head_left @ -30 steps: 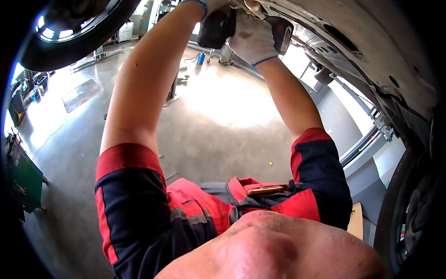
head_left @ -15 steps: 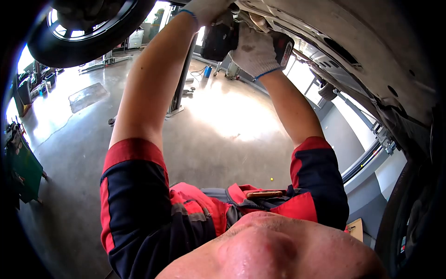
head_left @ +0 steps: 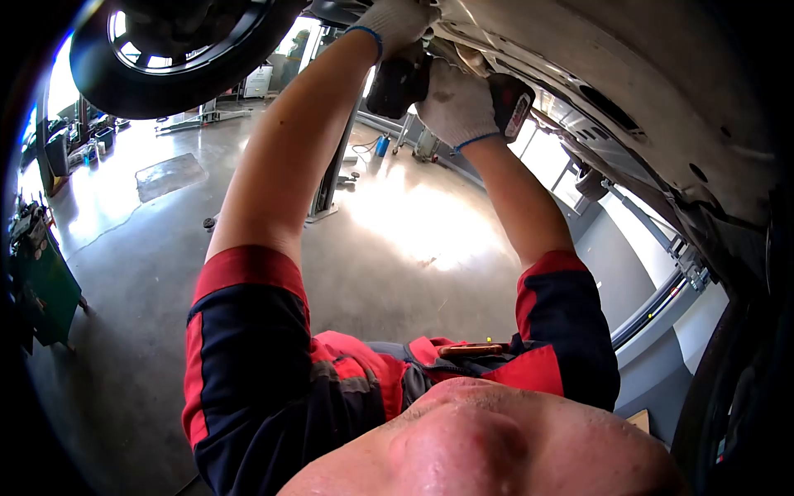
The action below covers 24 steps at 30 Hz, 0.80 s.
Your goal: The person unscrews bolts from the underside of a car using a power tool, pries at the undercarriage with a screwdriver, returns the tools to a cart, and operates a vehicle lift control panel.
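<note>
My right hand [head_left: 455, 103], in a white knit glove with a dark smudge, is wrapped round the handle of a cordless impact wrench [head_left: 395, 87]. The tool's black body is left of the hand, and its battery with red markings sticks out on the right. My left hand [head_left: 395, 23], also gloved, is raised at the top edge by the tool's front end, against the car's underside [head_left: 562, 54]. Its fingers look curled, but what they grip is hidden. The tool's tip is also out of sight.
A car wheel [head_left: 186, 91] hangs at upper left, close to my left forearm. A lift post [head_left: 331, 178] stands behind that arm. At far left is a green tool cart [head_left: 45, 285]; a blue cylinder [head_left: 382, 145] stands on the floor farther back.
The view has shifted slightly, so the wheel, floor and arms appear a little farther right and lower. My right hand still holds the wrench; my left hand stays near its front end.
</note>
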Motion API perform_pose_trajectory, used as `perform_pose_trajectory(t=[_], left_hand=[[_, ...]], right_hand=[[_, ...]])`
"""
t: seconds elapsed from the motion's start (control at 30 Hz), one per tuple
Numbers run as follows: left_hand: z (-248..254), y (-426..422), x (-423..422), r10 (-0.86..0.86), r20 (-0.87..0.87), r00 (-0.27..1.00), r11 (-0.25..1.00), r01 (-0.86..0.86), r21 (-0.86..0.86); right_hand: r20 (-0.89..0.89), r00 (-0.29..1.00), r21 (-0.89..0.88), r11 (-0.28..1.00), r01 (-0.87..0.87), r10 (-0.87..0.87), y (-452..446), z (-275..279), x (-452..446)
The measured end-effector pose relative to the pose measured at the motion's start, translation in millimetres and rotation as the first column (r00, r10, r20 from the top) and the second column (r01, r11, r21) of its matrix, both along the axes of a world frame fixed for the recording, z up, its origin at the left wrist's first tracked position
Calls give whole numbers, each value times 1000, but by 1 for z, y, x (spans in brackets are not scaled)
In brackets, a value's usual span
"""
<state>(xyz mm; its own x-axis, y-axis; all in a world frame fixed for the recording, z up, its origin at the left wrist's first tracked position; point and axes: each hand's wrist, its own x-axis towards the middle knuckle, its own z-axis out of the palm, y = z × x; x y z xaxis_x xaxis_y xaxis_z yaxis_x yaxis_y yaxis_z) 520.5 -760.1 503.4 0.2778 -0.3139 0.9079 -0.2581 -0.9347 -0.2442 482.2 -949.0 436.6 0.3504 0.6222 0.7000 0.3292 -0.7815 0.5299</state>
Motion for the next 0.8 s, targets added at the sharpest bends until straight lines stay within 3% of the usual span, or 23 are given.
perform_pose_trajectory(t=[0.1, 0.13, 0.2, 0.23, 0.27, 0.33, 0.37, 0.4, 0.43, 0.47, 0.57, 0.67, 0.7, 0.73, 0.77, 0.8], left_hand=[[-2, -2, 18, -106, -4, 994, 980, 104, -170], [-7, -23, -60, -690, -86, 719, 462, 345, -817], [-12, -17, -41, -324, -162, 932, 883, 236, -406], [-18, -11, -31, -112, -108, 988, 983, 93, -161], [-25, -8, -24, 69, 72, 995, 996, -73, 50], [-38, -7, -17, -245, -113, 963, 948, 213, -235], [-49, -11, -35, -438, -199, 877, 846, 328, -420], [-60, -18, -53, -653, -193, 732, 552, 287, -783], [-74, -14, -48, -721, -186, 668, 493, 305, -815], [-94, -6, -46, -705, -188, 684, 561, 375, -737], [-160, 10, -61, -884, -93, 459, 195, 181, -964], [-271, 27, -62, -873, -17, 487, 70, 90, -994], [-310, 23, -84, -857, 52, 513, -43, 30, -999], [-359, 20, -91, -810, 188, 555, -244, -28, -969], [-419, 15, -100, -724, 299, 621, -438, -79, -895], [-475, 13, -109, -663, 286, 692, -524, -155, -837]], right_hand=[[56, 988, 6, 990, 144, -144, 8, -8, -14], [13, 985, -22, 984, 175, -174, 9, -7, -22], [-47, 986, 4, 987, 161, -160, 7, -12, -27], [-72, 987, 11, 989, 148, -146, 9, -13, -27], [-106, 984, -12, 990, 142, -142, 8, -15, -24], [-162, 983, -5, 996, 85, -84, 4, -29, -29], [-209, 977, 1, 999, 51, -50, 4, -38, -25], [-250, 968, -8, 1000, 24, -26, 4, -46, -18], [-200, 980, -14, 1000, -5, 2, 3, -61, -16], [-222, 972, -13, 997, -78, 73, 4, -76, -13], [-401, 891, -3, 972, -235, 214, 14, -129, -3], [-627, 733, -40, 929, -368, 264, 21, -206, 12], [-707, 656, -49, 907, -418, 264, 20, -241, 14], [-751, 577, -49, 843, -536, 323, 18, -279, 18], [-839, 466, -50, 812, -581, 281, 21, -311, 10], [-898, 401, -100, 802, -589, 182, 25, -345, 0]])
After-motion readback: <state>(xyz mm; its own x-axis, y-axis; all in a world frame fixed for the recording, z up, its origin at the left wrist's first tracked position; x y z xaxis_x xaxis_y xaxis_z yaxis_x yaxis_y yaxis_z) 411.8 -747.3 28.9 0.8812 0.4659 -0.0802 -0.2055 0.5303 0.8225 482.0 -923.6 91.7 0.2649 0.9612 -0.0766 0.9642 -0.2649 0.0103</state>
